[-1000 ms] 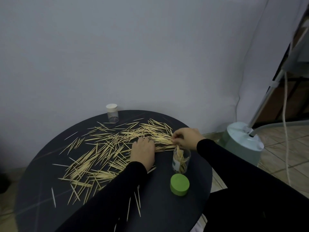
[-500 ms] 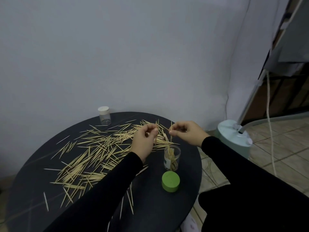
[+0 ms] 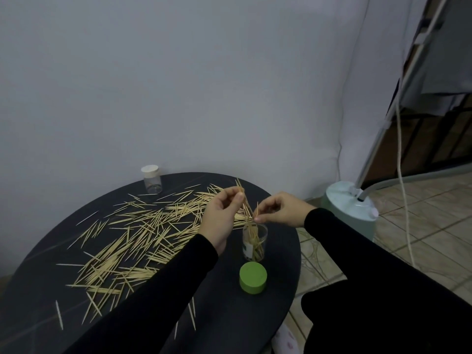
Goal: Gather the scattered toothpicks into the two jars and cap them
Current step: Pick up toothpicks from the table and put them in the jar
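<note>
Both hands are pinching small bunches of thin pale wooden toothpicks above the open clear plastic jar (image 3: 254, 241). The left hand (image 3: 221, 217) holds its bunch between thumb and curled fingers, the sticks slanting down toward the jar mouth. The right hand (image 3: 280, 209) pinches a few more just over the rim.

Beneath them, the round dark tabletop (image 3: 278, 272) carries everything. Most of the loose toothpicks (image 3: 132, 241) lie scattered across its left and middle. The open jar stands near the table's right edge and already has some sticks standing in it. Its round green lid (image 3: 253, 277) rests just in front of it, closer to the person. A second small clear jar with a white cap (image 3: 151, 179) stands at the far edge by the wall, well apart from the rest.

A second ago both hands were down on the pile, collecting. They have since risen with their loads to the jar, so another batch is probably about to go in. Much of the task seems left, with neither jar filled.

How many sticks each hand holds cannot be made out. Whether the far jar holds anything is unclear. Black sleeves hide part of the table's near side.
</note>
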A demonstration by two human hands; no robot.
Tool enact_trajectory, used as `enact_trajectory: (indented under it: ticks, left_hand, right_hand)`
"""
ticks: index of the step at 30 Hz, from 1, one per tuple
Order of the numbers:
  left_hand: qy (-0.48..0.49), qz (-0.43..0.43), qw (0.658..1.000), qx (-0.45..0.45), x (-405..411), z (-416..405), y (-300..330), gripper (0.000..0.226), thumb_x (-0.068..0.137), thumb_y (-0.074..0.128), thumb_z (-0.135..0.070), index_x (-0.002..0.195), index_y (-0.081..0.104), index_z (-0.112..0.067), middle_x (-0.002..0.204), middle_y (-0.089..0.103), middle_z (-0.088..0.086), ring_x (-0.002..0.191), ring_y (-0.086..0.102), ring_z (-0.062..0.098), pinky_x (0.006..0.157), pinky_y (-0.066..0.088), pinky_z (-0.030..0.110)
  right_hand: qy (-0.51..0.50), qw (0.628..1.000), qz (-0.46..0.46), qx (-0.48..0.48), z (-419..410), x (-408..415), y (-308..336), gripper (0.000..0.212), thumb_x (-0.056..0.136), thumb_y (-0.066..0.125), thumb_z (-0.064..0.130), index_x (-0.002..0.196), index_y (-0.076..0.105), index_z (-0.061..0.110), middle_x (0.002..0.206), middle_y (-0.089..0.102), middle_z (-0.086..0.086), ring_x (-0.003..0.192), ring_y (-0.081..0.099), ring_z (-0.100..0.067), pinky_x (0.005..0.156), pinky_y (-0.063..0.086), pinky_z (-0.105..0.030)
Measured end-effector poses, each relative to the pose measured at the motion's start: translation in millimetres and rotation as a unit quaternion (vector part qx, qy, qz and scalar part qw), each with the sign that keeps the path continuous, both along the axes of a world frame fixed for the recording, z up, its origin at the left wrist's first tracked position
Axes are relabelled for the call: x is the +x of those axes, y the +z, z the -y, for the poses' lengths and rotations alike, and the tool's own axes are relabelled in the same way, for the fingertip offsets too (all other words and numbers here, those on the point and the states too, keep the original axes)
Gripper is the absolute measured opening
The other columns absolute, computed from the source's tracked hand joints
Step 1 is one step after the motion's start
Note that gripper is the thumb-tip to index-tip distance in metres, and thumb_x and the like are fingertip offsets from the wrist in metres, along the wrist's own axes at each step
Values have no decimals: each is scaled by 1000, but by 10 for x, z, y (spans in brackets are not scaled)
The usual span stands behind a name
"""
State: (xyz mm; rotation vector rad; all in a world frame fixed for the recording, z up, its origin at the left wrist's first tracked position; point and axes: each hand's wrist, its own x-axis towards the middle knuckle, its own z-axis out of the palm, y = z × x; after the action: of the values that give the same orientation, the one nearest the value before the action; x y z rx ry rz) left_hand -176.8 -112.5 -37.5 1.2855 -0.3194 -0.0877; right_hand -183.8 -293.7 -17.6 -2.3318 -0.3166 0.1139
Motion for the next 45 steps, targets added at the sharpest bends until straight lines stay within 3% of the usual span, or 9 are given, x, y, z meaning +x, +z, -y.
enact_trajectory:
  ticks: [3,9,14,19,21,24,26,37,45]
  left_hand:
    - [-10,-22,1000,-6,-12,32,15,14,93,55,-11,106,62,-13,85,61,-8,69,56,-4,58,42,12]
    - [-3,-25,997,78,-47,16,-190,17,91,59,-9,99,63,-23,95,64,2,93,60,15,73,48,21]
    - [-19,59,987,148,-37,-102,-237,20,83,69,-9,100,64,-19,101,67,7,98,63,24,89,53,42]
    - [67,90,971,210,50,-210,-252,8,89,63,-25,94,66,-21,93,65,-1,90,58,20,88,50,44]
    - [119,132,923,340,167,-287,-294,10,91,59,-31,97,64,-24,98,63,-5,98,56,15,92,48,41]
    - [141,191,765,598,274,-422,-411,30,93,55,-36,122,57,-28,124,53,-6,118,42,14,100,41,33]
    - [144,189,719,653,294,-458,-481,40,94,51,-39,132,51,-26,130,49,-3,120,39,17,98,40,32]
    - [109,267,640,712,327,-401,-390,29,99,43,-35,116,64,-27,114,60,-3,106,44,19,80,40,32]
    - [96,287,611,731,314,-341,-422,24,101,36,-21,119,51,-15,122,53,4,114,42,22,88,43,33]
  right_hand:
    - [7,1000,-9,-3,-18,-14,7,7,78,77,29,81,71,29,90,72,-2,88,64,-13,88,51,-33]
    - [19,1000,-10,-5,-30,-6,18,12,80,75,26,91,71,29,78,62,7,72,55,-2,75,47,-22]
    - [-19,1000,3,23,-64,97,-38,11,92,62,23,100,68,24,92,66,8,91,60,-9,84,48,-22]
    - [-68,997,13,-27,-168,269,-156,20,91,63,26,109,69,20,98,66,5,93,60,-10,82,47,-22]
    - [-71,997,-5,-38,-219,347,-222,18,88,66,23,107,69,22,97,66,5,93,61,-11,86,50,-27]
    - [-61,991,-18,-120,-305,477,-306,18,88,67,23,104,68,29,95,62,8,93,57,-10,86,49,-28]
    - [-60,980,-16,-187,-346,556,-339,20,87,68,26,105,68,34,102,59,11,100,54,-12,92,45,-33]
    - [-14,936,41,-349,-410,692,-318,15,86,67,42,95,73,32,98,65,10,97,50,-15,98,32,-38]
    - [40,904,-2,-427,-469,691,-330,8,96,55,22,102,60,23,103,60,1,94,43,-15,100,27,-37]
